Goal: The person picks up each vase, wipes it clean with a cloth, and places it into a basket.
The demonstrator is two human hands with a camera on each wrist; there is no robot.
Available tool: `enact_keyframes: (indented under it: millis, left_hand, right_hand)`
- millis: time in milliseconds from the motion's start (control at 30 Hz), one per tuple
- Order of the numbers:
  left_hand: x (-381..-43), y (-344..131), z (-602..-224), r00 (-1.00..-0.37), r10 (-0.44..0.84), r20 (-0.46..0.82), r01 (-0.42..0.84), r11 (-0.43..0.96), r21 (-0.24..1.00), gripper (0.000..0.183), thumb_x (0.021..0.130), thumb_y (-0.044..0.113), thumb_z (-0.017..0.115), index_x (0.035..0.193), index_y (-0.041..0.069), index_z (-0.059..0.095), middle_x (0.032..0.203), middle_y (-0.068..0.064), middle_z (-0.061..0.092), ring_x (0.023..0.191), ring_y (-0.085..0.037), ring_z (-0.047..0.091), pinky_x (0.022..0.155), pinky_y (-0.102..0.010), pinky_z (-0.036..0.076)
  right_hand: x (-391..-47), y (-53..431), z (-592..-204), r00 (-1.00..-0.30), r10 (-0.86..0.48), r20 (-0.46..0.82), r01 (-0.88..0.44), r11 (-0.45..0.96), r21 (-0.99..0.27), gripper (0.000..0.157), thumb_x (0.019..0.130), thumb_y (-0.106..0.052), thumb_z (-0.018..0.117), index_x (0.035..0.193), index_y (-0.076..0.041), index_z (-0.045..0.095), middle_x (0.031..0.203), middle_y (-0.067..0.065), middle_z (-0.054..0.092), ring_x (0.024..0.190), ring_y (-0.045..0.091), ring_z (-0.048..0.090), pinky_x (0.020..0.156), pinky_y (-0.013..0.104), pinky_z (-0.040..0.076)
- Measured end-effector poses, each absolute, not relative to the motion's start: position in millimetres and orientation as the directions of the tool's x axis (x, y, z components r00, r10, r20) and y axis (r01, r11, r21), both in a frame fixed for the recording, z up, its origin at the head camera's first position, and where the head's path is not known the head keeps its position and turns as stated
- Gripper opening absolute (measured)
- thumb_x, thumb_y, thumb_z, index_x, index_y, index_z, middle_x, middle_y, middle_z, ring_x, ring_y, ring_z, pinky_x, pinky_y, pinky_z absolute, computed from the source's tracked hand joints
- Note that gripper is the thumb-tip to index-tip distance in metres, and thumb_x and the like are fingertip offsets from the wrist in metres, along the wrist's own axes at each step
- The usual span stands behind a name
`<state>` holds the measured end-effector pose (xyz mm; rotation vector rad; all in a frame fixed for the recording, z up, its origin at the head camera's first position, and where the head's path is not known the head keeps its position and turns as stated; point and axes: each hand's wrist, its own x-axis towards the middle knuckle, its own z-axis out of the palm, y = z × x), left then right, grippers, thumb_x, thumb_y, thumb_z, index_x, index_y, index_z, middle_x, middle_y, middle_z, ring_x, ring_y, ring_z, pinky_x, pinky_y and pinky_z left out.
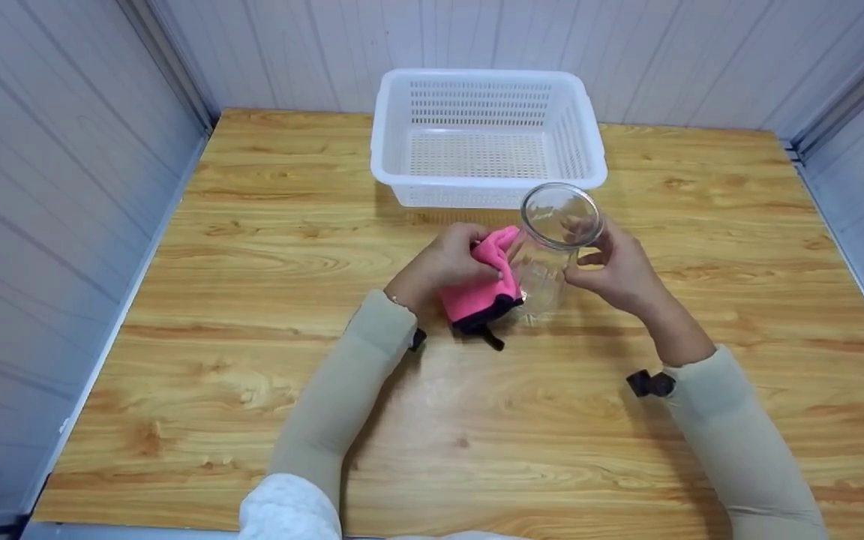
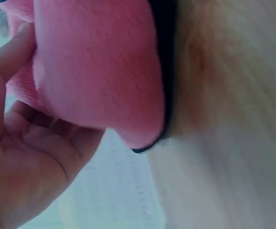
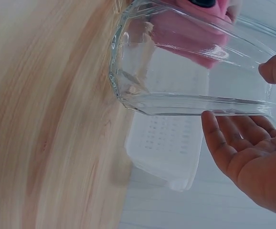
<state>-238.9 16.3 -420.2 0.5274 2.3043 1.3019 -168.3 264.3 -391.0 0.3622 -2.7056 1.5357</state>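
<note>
A clear glass jar (image 1: 544,277) with a wide round mouth is held up over the wooden table by my right hand (image 1: 622,268), thumb and fingers gripping it near the rim. In the right wrist view the jar (image 3: 185,90) shows faceted sides and a thick base. My left hand (image 1: 451,259) pinches a pink cloth (image 1: 477,296) with a dark edge, thumb on one face and fingers behind. The cloth (image 2: 97,67) hangs down beside the jar's left side. Whether the cloth touches the glass I cannot tell.
A white slatted plastic basket (image 1: 488,182) stands at the back of the wooden table (image 1: 274,300), just behind the jar. Pale panel walls (image 1: 49,187) enclose the table at the back, left and right.
</note>
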Motion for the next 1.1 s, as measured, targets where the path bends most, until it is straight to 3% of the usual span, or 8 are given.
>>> enact_keyframes:
  millis: [167,300,567,867,1100]
  left_hand:
    - [-238.9,15.1,-416.6,-0.817,0.544,-0.192,0.147,0.518,0.842,0.032,0.078,0.016,0.080,0.107,0.012,0.067,0.098,-0.003,0.066,0.088,-0.015,0.057,0.077,-0.025,0.049]
    - [-240.1,12.8,-415.0,-0.812,0.552,-0.188,0.141,0.498,0.855,0.031,0.081,0.019,0.078,0.109,0.014,0.065,0.102,-0.003,0.064,0.094,-0.015,0.056,0.081,-0.027,0.049]
    - [-236.7,18.0,-408.9,-0.809,0.580,-0.097,0.181,0.401,0.898,0.043,0.090,0.021,0.068,0.130,0.016,0.054,0.121,-0.004,0.059,0.108,-0.014,0.054,0.094,-0.029,0.047]
    - [-238.3,23.8,-398.1,-0.803,0.594,0.053,0.184,0.162,0.969,0.038,0.095,0.011,0.059,0.132,0.011,0.051,0.104,-0.005,0.058,0.097,-0.011,0.054,0.089,-0.024,0.046]
    - [-238.9,26.4,-400.8,-0.789,0.614,0.020,0.152,0.162,0.975,0.048,0.096,0.018,0.058,0.141,0.020,0.044,0.111,-0.005,0.058,0.103,-0.011,0.053,0.095,-0.025,0.044]
  right_hand:
    - [-166.8,265.5,-388.7,-0.966,-0.232,0.113,-0.222,0.524,-0.822,0.067,0.081,-0.003,0.074,0.139,-0.005,0.041,0.137,0.014,0.053,0.121,0.026,0.054,0.097,0.043,0.049]
    - [-165.9,264.9,-389.9,-0.975,-0.196,0.105,-0.200,0.566,-0.800,0.071,0.078,-0.017,0.080,0.139,-0.009,0.044,0.138,0.016,0.047,0.120,0.032,0.051,0.097,0.049,0.047]
    - [-163.7,265.2,-389.4,-0.979,-0.139,0.147,-0.202,0.609,-0.767,0.069,0.075,-0.022,0.083,0.137,-0.015,0.051,0.123,0.013,0.057,0.110,0.025,0.053,0.089,0.045,0.048]
    - [-167.5,263.4,-389.9,-0.979,-0.132,0.156,-0.203,0.571,-0.795,0.069,0.076,-0.017,0.082,0.135,-0.010,0.048,0.123,0.011,0.061,0.100,0.009,0.056,0.083,0.031,0.053]
    - [-170.1,265.6,-388.1,-0.978,-0.152,0.142,-0.203,0.547,-0.812,0.064,0.077,-0.009,0.080,0.133,-0.011,0.051,0.123,0.013,0.063,0.094,-0.001,0.059,0.079,0.021,0.054]
